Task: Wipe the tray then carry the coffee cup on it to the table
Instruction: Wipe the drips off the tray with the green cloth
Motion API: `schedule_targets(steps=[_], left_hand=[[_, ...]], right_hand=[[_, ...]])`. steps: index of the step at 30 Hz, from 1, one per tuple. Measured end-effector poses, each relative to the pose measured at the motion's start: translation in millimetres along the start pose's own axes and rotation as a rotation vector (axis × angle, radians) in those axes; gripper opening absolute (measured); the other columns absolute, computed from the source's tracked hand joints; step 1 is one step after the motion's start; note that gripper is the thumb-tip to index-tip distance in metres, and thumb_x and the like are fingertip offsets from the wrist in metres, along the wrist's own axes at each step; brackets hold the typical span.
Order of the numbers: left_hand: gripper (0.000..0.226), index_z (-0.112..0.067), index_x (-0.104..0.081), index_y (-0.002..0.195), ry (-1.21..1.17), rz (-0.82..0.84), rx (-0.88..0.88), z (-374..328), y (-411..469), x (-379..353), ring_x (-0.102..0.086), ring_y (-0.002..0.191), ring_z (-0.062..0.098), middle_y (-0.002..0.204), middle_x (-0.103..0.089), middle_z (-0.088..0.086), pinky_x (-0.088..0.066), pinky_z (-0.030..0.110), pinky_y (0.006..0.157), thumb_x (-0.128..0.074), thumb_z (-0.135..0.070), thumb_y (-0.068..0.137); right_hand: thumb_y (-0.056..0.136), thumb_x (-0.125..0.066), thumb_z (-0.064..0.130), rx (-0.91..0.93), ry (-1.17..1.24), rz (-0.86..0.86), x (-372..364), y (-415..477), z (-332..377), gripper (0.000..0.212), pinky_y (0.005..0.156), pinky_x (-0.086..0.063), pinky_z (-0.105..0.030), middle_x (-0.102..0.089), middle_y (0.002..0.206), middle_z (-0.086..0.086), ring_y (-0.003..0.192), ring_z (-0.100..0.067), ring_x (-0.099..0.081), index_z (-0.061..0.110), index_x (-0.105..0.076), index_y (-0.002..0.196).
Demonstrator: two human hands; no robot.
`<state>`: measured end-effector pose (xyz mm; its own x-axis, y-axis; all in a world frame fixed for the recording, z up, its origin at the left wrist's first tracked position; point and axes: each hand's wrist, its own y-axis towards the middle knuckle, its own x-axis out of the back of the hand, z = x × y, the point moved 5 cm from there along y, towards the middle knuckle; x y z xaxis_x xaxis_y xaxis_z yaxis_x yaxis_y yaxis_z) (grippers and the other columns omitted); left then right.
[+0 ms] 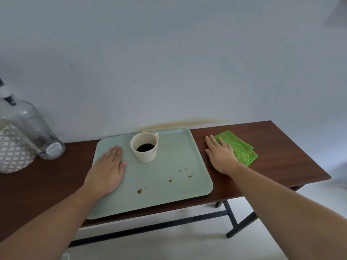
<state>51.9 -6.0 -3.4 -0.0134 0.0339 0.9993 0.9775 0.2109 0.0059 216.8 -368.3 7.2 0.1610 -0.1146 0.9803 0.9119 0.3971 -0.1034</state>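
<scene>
A pale green tray (176, 152) lies on a dark wooden table (281, 156). Several brown coffee spots (170, 180) mark its near right part. A cream coffee cup (145, 154) with dark coffee inside stands upright at the tray's far middle. My left hand (108, 169) rests flat on the tray's left side, fingers together, holding nothing. My right hand (220, 154) lies flat on the table just right of the tray, its fingers spread over the left edge of a folded green cloth (242, 149).
A clear glass bottle (35, 132) and a white patterned container (13, 152) stand at the table's left end. A pale wall runs right behind the table. The table's right edge ends past the cloth; black metal legs (232, 216) show below.
</scene>
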Motion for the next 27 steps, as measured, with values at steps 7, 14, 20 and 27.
schedule_targets(steps=[7, 14, 20, 27], left_hand=[[0.075, -0.009, -0.002, 0.158, -0.014, 0.033, -0.023, -4, 0, 1, 0.002, 0.154, 0.017, 0.168, 0.000, 0.005, 0.001, 0.034, 0.124, 0.001, -0.047, 0.093], [0.064, -0.011, 0.001, 0.158, -0.016, 0.033, -0.023, -8, -1, 4, 0.005, 0.154, 0.014, 0.168, 0.004, 0.004, 0.002, 0.033, 0.124, -0.010, -0.040, 0.102], [0.066, -0.012, 0.001, 0.158, -0.007, 0.019, -0.026, -7, 0, 2, 0.005, 0.154, 0.014, 0.168, 0.003, 0.004, 0.002, 0.034, 0.124, -0.006, -0.042, 0.100], [0.079, -0.013, 0.002, 0.158, -0.007, 0.017, -0.021, -7, 0, 2, 0.005, 0.154, 0.013, 0.168, 0.003, 0.003, 0.000, 0.034, 0.125, 0.010, -0.049, 0.088]], right_hand=[[0.095, -0.037, 0.066, -0.122, 0.047, -0.128, 15, -11, -17, 0.083, 0.124, -0.009, -0.047, 0.000, 0.170, -0.001, 0.156, -0.029, 0.001, 0.033, 0.002, 0.161], [0.104, -0.021, 0.050, -0.256, 0.081, -0.084, 7, -1, -16, 0.053, 0.124, -0.006, -0.051, -0.016, 0.169, -0.001, 0.155, -0.032, -0.008, 0.044, -0.022, 0.157], [0.109, -0.025, 0.029, -0.260, 0.391, -0.130, 14, -2, 10, 0.049, 0.125, -0.009, -0.046, -0.041, 0.158, -0.011, 0.153, -0.030, -0.019, 0.015, -0.039, 0.153], [0.107, -0.036, 0.032, -0.163, 0.914, -0.221, 38, -16, 76, 0.035, 0.068, -0.043, -0.032, -0.066, 0.087, 0.001, 0.079, -0.017, -0.060, 0.014, -0.065, 0.107]])
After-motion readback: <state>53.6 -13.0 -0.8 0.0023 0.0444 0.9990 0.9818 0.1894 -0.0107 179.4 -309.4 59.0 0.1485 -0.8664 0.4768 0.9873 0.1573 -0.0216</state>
